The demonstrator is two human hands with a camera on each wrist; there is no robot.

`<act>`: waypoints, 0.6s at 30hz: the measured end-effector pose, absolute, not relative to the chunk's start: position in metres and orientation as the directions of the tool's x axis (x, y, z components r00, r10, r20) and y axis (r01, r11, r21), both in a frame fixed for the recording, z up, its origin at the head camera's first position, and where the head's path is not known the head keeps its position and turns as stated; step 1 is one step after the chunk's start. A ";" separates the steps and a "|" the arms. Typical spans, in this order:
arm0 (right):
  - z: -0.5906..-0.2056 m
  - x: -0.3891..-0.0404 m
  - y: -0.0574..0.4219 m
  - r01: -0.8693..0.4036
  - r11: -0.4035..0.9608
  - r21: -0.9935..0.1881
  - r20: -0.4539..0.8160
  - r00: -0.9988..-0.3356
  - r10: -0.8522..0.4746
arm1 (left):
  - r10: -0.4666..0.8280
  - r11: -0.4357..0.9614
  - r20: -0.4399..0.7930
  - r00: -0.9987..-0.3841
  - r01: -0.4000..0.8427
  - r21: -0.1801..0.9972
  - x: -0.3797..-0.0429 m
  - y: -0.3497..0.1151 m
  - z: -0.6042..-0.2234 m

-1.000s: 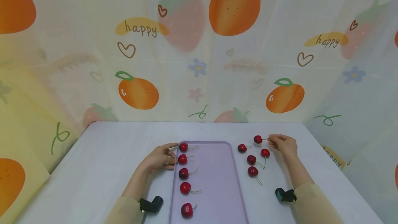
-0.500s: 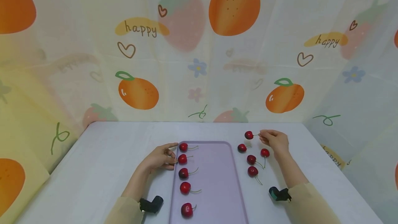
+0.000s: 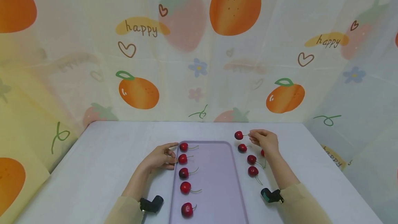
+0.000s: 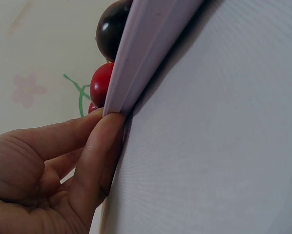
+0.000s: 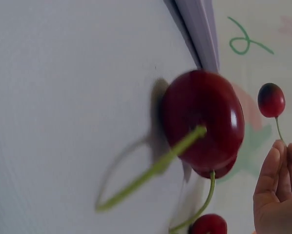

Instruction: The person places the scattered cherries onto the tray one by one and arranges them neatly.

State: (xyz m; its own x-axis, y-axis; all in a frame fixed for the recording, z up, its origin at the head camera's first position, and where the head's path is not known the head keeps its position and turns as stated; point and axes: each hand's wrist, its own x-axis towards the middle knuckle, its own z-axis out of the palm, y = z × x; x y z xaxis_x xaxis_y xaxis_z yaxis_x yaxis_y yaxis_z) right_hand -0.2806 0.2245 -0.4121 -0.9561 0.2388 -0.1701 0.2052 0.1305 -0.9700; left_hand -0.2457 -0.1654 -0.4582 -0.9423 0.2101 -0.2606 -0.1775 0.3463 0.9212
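Note:
Between thumb and fingertips, my right hand [image 3: 266, 142] pinches the stem of a dark red cherry [image 3: 238, 135], which hangs by the far right corner of the lilac tray [image 3: 214, 179]. The right wrist view shows this raised cherry [image 5: 271, 100] too, its stem end hidden by the fingers. My left hand [image 3: 159, 157] pinches the tray's left edge near the far corner; in the left wrist view the thumb lies against the outer side of the rim [image 4: 136, 58]. Inside the tray, several cherries form a column along the left side, stems pointing right, the nearest cherry [image 3: 187, 210] at the front.
Several more cherries lie on the white table [image 3: 102, 168] right of the tray, among them one [image 3: 242, 148] just below the held cherry and another [image 3: 253, 171] nearer the front. My right forearm partly covers one of them [image 3: 262, 153]. A fruit-printed curtain [image 3: 199, 89] hangs behind.
My right hand has moved left toward the tray, first rising slightly, with the cherry hanging from its pinched stem. The left hand, the tray and the other cherries have stayed put.

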 end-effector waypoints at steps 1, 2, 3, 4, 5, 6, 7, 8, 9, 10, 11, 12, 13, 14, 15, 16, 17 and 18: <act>-0.413 -0.280 0.222 0.200 0.126 -0.972 -0.167 -0.958 0.234 | 0.209 0.347 -0.261 -0.943 -0.178 0.921 -0.246 -0.165 -0.458; -0.414 -0.281 0.220 0.194 0.125 -0.973 -0.162 -0.960 0.229 | 0.207 0.348 -0.261 -0.943 -0.179 0.920 -0.246 -0.165 -0.458; -0.415 -0.280 0.218 0.193 0.126 -0.973 -0.162 -0.961 0.225 | 0.206 0.348 -0.261 -0.943 -0.179 0.920 -0.246 -0.165 -0.458; -0.416 -0.281 0.216 0.189 0.125 -0.974 -0.158 -0.963 0.220 | 0.206 0.348 -0.261 -0.943 -0.178 0.920 -0.246 -0.165 -0.458; -0.417 -0.281 0.213 0.185 0.125 -0.975 -0.155 -0.965 0.213 | 0.208 0.346 -0.260 -0.943 -0.178 0.921 -0.246 -0.165 -0.458; -0.417 -0.281 0.211 0.183 0.131 -0.974 -0.154 -0.966 0.208 | 0.209 0.345 -0.260 -0.943 -0.178 0.922 -0.246 -0.165 -0.458; -0.418 -0.281 0.208 0.184 0.133 -0.974 -0.155 -0.966 0.205 | 0.211 0.343 -0.260 -0.942 -0.178 0.922 -0.246 -0.165 -0.458; -0.418 -0.281 0.206 0.183 0.142 -0.973 -0.152 -0.968 0.201 | 0.212 0.342 -0.260 -0.942 -0.178 0.923 -0.246 -0.165 -0.458; -0.418 -0.280 0.203 0.181 0.144 -0.973 -0.151 -0.969 0.197 | 0.214 0.340 -0.260 -0.942 -0.178 0.923 -0.245 -0.165 -0.458; -0.419 -0.280 0.201 0.174 0.144 -0.974 -0.145 -0.971 0.191 | 0.215 0.339 -0.260 -0.941 -0.178 0.924 -0.245 -0.165 -0.458; -0.420 -0.280 0.198 0.170 0.145 -0.975 -0.141 -0.972 0.187 | 0.216 0.339 -0.261 -0.941 -0.178 0.924 -0.245 -0.165 -0.458; -0.421 -0.280 0.196 0.166 0.143 -0.976 -0.139 -0.973 0.185 | 0.215 0.339 -0.261 -0.941 -0.179 0.924 -0.245 -0.165 -0.458; -0.422 -0.280 0.193 0.159 0.135 -0.978 -0.134 -0.975 0.179 | 0.214 0.339 -0.262 -0.941 -0.179 0.923 -0.245 -0.165 -0.457; -0.422 -0.280 0.191 0.149 0.126 -0.981 -0.127 -0.977 0.169 | 0.213 0.340 -0.262 -0.941 -0.180 0.923 -0.245 -0.165 -0.457; -0.423 -0.280 0.189 0.146 0.118 -0.982 -0.126 -0.978 0.163 | 0.213 0.340 -0.262 -0.941 -0.181 0.923 -0.245 -0.165 -0.457; -0.425 -0.280 0.186 0.142 0.112 -0.983 -0.124 -0.980 0.157 | 0.211 0.340 -0.263 -0.941 -0.181 0.923 -0.245 -0.165 -0.456; -0.426 -0.280 0.184 0.144 0.111 -0.983 -0.126 -0.980 0.154 | 0.211 0.340 -0.263 -0.941 -0.182 0.923 -0.245 -0.165 -0.456; -0.427 -0.280 0.182 0.143 0.115 -0.983 -0.125 -0.981 0.149 | 0.211 0.341 -0.263 -0.941 -0.182 0.922 -0.245 -0.165 -0.456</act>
